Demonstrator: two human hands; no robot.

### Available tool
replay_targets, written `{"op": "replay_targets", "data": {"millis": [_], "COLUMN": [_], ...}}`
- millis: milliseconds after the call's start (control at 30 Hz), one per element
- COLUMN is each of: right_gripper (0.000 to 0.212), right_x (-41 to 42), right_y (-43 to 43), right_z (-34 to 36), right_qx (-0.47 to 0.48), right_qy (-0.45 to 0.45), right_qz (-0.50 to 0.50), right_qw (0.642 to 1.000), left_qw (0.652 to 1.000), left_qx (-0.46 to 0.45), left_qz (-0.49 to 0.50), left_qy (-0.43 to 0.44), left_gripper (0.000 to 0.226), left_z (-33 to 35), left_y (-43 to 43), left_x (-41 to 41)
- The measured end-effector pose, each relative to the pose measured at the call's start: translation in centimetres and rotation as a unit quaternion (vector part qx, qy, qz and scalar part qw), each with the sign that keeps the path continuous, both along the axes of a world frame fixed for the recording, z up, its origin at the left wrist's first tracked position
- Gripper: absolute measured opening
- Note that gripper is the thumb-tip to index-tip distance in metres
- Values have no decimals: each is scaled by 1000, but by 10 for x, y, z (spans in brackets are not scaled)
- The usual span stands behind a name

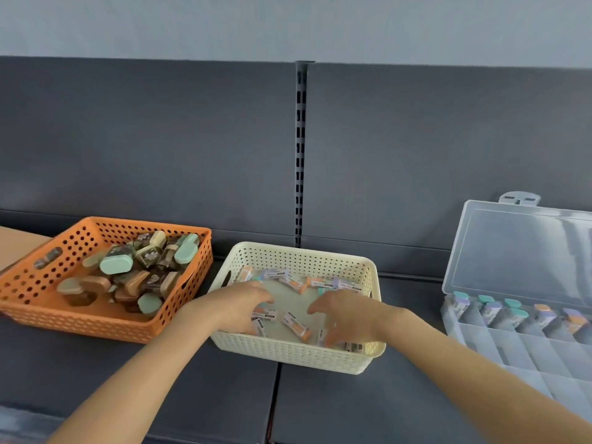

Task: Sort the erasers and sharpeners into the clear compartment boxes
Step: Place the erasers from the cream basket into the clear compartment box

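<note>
While left hand [246, 302] and right hand [347, 315] dip into the cream basket [298, 354] at frame centre, each grip curled over loose erasers [296, 326] and closure not discernible, the erasers look light, firm, paper-sleeved: best pinched across their long sides.

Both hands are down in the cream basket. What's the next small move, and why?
Probably pinch one eraser with the right hand and carry it to the clear box: loose erasers lie by its fingers, the box lid stands open, and its near compartments look unfilled. Whether it already holds one is unclear.
</note>
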State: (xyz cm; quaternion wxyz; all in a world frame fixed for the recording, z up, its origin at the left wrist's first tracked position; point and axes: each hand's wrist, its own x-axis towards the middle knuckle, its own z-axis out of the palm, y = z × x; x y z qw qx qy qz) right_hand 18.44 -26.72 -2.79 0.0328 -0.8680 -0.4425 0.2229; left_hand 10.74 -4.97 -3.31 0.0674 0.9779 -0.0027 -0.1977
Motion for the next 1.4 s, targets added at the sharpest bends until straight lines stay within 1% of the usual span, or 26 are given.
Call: {"op": "replay_targets", "data": {"millis": [100, 200, 300, 367, 467, 500, 567, 633, 767, 867, 933, 1000, 1067, 1167, 1267, 1400], "right_gripper": [75, 77, 64, 55, 54, 55, 54, 50, 31, 21, 22, 20, 20, 22, 23, 29], "right_x": [2, 6, 10, 12, 15, 16, 16, 16, 15, 18, 21, 23, 24, 24, 26, 29], "right_y": [9, 16, 21, 23, 23, 23, 23, 24, 29, 31, 31, 32, 34, 38, 42, 48], "right_z": [-9, -9, -10, -12, -12, -11, -11, -12, -11, -8, -6, -5, -6, -9, -12, -15], "right_qx": [-48, -68, -63, -51, -34, -32, -34, -38, -45, -58, -45, -18, 5, 49, 94, 94], "right_qy": [-29, -55, -70, -81, -67, -59, -42, -45, -87, -132, -136, -113, -93, -90, -93, -88], "right_qz": [35, 38, 23, 10, -4, -3, 4, 18, 13, -24, -65, -102, -116, -109, -101, -55], "right_qw": [998, 995, 995, 995, 997, 998, 999, 998, 995, 989, 988, 988, 989, 989, 986, 990], "left_qw": [1000, 999, 999, 1000, 997, 996, 997, 997, 995, 995, 996, 998, 998, 998, 996, 996], "left_qx": [15, 23, 16, -3, -11, -18, -46, -58, -57, -60, -60, -45, -34, -39, -25, -38], "left_qz": [-20, -32, -31, -15, 1, -3, -14, -24, -12, -8, -10, -30, -34, -11, -2, 17], "left_qy": [19, 26, 12, -22, -82, -86, -67, -55, -78, -75, -60, -45, -44, -56, -82, -74], "left_gripper": [78, 79, 75, 73, 61, 61, 68, 71, 64, 69, 73, 75, 75, 79, 72, 69], "left_z": [-1, 1, 3, 3, 1, 0, -2, -2, -3, -4, -4, -4, -3, -4, -7, -12], "left_y": [2, 2, 6, 8, 8, 8, 7, 5, -2, -5, -5, -6, -7, -9, -10, -10], "left_x": [6, 12, 13, 13, 14, 14, 14, 15, 19, 23, 25, 24, 23, 24, 25, 25]}}
